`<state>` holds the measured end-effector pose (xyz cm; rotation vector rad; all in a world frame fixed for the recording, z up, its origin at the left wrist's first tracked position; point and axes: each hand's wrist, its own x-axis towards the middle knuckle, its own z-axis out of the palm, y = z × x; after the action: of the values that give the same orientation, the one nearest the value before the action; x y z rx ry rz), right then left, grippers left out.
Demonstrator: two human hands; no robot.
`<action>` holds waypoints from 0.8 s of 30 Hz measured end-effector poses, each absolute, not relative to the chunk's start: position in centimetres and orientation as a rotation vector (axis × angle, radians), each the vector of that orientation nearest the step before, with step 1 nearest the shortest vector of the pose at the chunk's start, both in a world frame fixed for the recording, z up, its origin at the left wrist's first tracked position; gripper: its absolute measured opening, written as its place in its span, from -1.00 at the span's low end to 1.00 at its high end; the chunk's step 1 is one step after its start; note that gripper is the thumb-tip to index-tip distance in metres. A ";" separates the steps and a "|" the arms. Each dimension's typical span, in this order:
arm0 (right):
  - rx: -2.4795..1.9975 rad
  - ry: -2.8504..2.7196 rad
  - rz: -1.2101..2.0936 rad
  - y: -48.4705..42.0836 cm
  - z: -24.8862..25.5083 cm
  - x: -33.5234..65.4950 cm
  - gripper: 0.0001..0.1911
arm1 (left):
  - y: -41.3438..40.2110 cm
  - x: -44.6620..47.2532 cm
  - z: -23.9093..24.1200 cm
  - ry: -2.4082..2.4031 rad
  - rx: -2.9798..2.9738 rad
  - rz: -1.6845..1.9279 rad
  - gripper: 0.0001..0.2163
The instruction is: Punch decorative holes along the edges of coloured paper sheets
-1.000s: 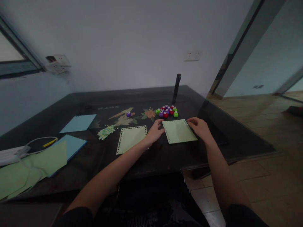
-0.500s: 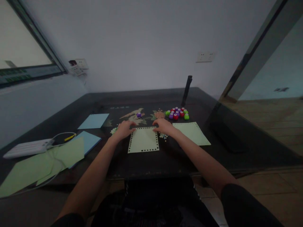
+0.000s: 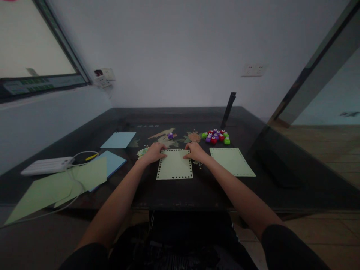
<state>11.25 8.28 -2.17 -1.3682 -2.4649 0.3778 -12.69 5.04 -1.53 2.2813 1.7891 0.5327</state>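
Note:
A pale green sheet of paper (image 3: 174,165) lies on the dark table in front of me, with small holes punched along its edges. At its upper left corner, my left hand (image 3: 154,152) pinches the edge, thumb on the paper. My right hand (image 3: 195,152) grips the upper right corner in the same way. Just beyond the sheet stands a small purple craft punch (image 3: 170,135). A cluster of red, green and purple punches (image 3: 216,136) is farther right. Beside my right forearm lies a second pale green sheet (image 3: 232,162) with tiny marks along its edges.
To the left are a light blue sheet (image 3: 118,140), more green sheets (image 3: 56,186) overlapping blue paper (image 3: 114,164), and a white power strip (image 3: 46,166) with a cable. A black upright stick (image 3: 228,109) stands at the back right. A dark flat object (image 3: 277,168) lies at the right.
The view has shifted slightly, so most things appear farther right. My hands stay at the sheet's upper corners, with the fingers now closer onto its edges.

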 end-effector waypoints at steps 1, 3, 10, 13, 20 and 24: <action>-1.368 -2.432 0.386 8.3 -2.3 11.3 -0.60 | 5.1 -12.8 -1.5 1.777 2.275 0.574 -0.79; -1.377 -2.338 0.480 8.3 -2.4 11.4 -0.65 | 5.3 -13.0 -1.4 1.737 2.212 0.655 -0.85; -0.970 -1.714 1.379 8.5 -2.4 11.9 -0.61 | 5.2 -13.7 0.5 1.377 1.640 1.142 -0.80; -0.915 -1.582 1.494 8.6 -2.3 12.0 -0.61 | 5.0 -13.5 0.7 1.318 1.437 1.308 -0.81; -0.910 -1.497 1.334 8.9 -1.7 12.5 -0.68 | 4.9 -11.6 -0.3 1.068 1.219 1.278 -0.78; -0.881 -1.498 1.284 9.1 -1.5 12.8 -0.66 | 4.5 -10.8 -0.9 1.053 1.256 1.065 -0.80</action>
<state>12.83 9.10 -1.53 -0.8811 -1.4978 1.2842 -10.75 4.47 -0.89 1.2557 1.0526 1.0650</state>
